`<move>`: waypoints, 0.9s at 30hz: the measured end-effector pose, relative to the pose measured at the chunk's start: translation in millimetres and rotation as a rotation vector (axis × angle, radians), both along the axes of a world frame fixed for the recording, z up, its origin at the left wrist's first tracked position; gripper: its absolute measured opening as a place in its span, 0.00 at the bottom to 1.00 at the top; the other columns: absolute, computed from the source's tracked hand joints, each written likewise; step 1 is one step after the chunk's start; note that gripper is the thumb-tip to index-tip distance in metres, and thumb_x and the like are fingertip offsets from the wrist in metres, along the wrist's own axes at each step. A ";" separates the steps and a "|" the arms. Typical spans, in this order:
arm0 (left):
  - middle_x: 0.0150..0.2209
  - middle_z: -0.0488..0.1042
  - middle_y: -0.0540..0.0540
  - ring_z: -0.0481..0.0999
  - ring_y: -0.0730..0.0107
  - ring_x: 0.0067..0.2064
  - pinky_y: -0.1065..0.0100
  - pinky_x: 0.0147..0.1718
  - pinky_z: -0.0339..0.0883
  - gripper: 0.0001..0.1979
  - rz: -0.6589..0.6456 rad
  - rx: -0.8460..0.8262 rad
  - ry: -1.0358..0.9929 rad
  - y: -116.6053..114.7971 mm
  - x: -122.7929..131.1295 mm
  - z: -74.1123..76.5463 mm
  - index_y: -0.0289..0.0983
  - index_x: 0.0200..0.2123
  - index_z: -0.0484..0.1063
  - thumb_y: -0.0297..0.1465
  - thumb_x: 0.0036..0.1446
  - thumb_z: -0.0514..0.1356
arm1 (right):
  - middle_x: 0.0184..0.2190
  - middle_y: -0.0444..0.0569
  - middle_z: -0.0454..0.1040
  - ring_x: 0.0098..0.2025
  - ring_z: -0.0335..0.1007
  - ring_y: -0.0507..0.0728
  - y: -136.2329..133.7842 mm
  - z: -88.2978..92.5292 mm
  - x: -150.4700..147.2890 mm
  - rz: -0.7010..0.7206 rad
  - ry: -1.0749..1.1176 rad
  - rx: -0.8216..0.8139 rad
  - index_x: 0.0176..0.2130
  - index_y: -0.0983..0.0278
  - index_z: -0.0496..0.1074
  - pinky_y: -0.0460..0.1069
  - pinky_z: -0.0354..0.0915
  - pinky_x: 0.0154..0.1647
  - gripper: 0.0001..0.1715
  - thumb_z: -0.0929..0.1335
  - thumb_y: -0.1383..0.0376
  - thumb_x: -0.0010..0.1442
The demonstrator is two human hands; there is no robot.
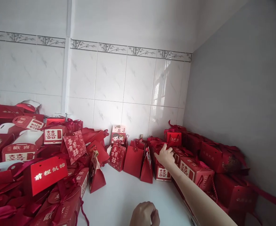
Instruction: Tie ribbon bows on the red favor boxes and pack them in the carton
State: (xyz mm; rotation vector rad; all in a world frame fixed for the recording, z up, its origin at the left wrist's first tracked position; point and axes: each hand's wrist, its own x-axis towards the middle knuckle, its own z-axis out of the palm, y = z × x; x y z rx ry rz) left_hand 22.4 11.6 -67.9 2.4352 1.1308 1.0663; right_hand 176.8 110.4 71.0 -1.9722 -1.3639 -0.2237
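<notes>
My right hand (166, 156) reaches out over the row of red gift boxes at the right. Its fingers are apart, over the top of a red box (163, 173) with a white double-happiness label; whether they touch it I cannot tell. Behind that hand sits a small bright red box (173, 138) with a ribbon. Low in the middle, my left hand (144, 214) is closed above the white table, fingers curled; anything inside it is hidden. Nearest in front of the hands stand a slim triangular red box (147, 168) and a plain red box (133, 159).
A big heap of red gift boxes (18, 150) and ribbons covers the left side of the white tabletop (119, 197). More ribboned boxes (220, 155) are stacked along the grey wall (243, 94) at the right. A tiled wall (109, 78) closes off the back.
</notes>
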 end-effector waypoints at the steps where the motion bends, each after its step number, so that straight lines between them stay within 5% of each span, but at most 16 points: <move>1: 0.20 0.69 0.49 0.67 0.69 0.23 0.69 0.25 0.59 0.09 -0.001 -0.008 0.003 -2.4 -2.0 5.4 0.39 0.19 0.62 0.26 0.49 0.50 | 0.45 0.72 0.61 0.46 0.64 0.77 0.2 -0.7 -0.1 -0.003 -0.002 0.024 0.56 0.72 0.51 0.68 0.63 0.38 0.42 0.70 0.60 0.49; 8: 0.22 0.69 0.48 0.67 0.69 0.25 0.69 0.25 0.59 0.10 -0.019 -0.157 -0.088 -13.9 -7.9 30.2 0.39 0.20 0.62 0.29 0.53 0.48 | 0.49 0.68 0.53 0.53 0.55 0.76 -57.6 7.8 -1.2 0.035 -0.065 0.230 0.57 0.73 0.47 0.66 0.57 0.50 0.41 0.67 0.62 0.51; 11: 0.27 0.72 0.47 0.70 0.68 0.29 0.67 0.30 0.63 0.10 0.010 -0.302 -0.347 -7.5 -7.6 29.5 0.38 0.27 0.66 0.34 0.54 0.48 | 0.50 0.63 0.52 0.56 0.49 0.72 -98.1 0.3 -7.8 0.237 -0.043 0.522 0.58 0.69 0.44 0.67 0.54 0.53 0.42 0.66 0.59 0.51; 13: 0.32 0.73 0.45 0.72 0.65 0.35 0.65 0.34 0.65 0.14 0.072 -0.394 -0.592 -0.8 -9.6 29.1 0.38 0.33 0.67 0.40 0.54 0.47 | 0.52 0.61 0.51 0.56 0.49 0.70 -118.0 -17.5 -13.0 0.428 -0.017 0.580 0.59 0.66 0.43 0.66 0.54 0.55 0.40 0.64 0.59 0.53; 16: 0.38 0.73 0.41 0.73 0.60 0.42 0.64 0.34 0.68 0.19 0.135 -0.502 -0.940 9.1 -17.3 29.6 0.37 0.35 0.67 0.44 0.51 0.47 | 0.53 0.60 0.50 0.56 0.52 0.68 -131.4 -57.5 -17.9 0.735 0.032 0.432 0.58 0.64 0.42 0.63 0.58 0.53 0.41 0.65 0.60 0.52; 20: 0.42 0.73 0.40 0.72 0.56 0.47 0.60 0.41 0.68 0.23 0.183 -0.567 -1.156 13.7 -26.4 32.7 0.36 0.37 0.68 0.47 0.44 0.52 | 0.50 0.56 0.55 0.54 0.57 0.65 -133.0 -98.0 -17.6 0.820 0.174 0.257 0.57 0.62 0.44 0.61 0.61 0.52 0.40 0.64 0.66 0.49; 27: 0.46 0.72 0.41 0.70 0.58 0.50 0.63 0.47 0.65 0.25 -0.041 -0.424 -0.900 1.9 -22.8 42.7 0.36 0.43 0.67 0.50 0.52 0.51 | 0.59 0.58 0.46 0.62 0.46 0.64 -145.9 -90.3 -4.8 0.879 0.087 0.204 0.60 0.61 0.41 0.59 0.56 0.58 0.49 0.64 0.74 0.43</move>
